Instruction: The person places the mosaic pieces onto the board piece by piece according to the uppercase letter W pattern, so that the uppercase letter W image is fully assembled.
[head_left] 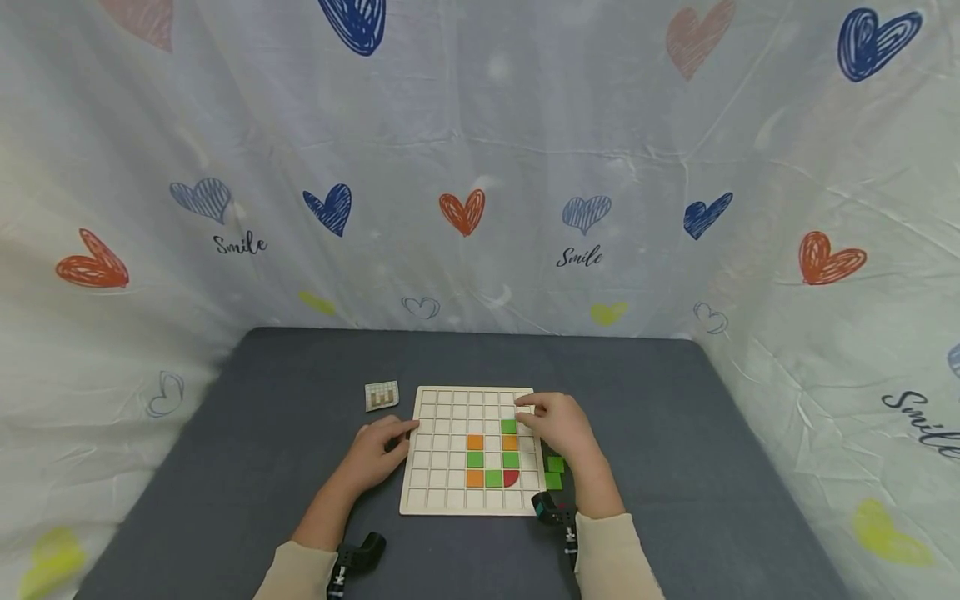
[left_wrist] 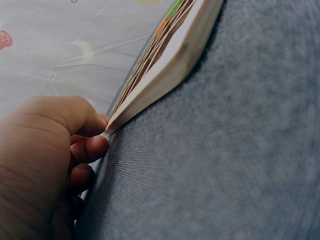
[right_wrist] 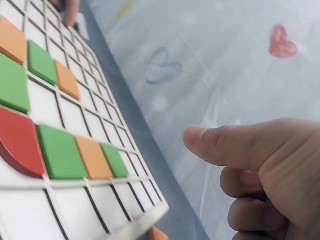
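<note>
A pale wooden grid board (head_left: 442,500) lies on the table with orange, green and red tiles in some squares. My left hand (head_left: 378,450) is at its left side; in the left wrist view the fingertips (left_wrist: 95,147) pinch the board's edge. Over the upper right of the board is my right hand (head_left: 558,421), thumb and index finger apart, near a green tile (head_left: 509,427). Nothing shows between its fingers. In the right wrist view a red rounded tile (right_wrist: 20,142) ends a row of green and orange tiles; the right hand's other fingers are curled.
Loose green tiles (head_left: 554,481) lie by the board's right edge, and an orange piece (right_wrist: 158,234) is partly hidden there. A small patterned card (head_left: 382,396) sits beyond the left hand. Behind the dark table (head_left: 322,358) hangs a curtain (head_left: 450,275) printed with hearts.
</note>
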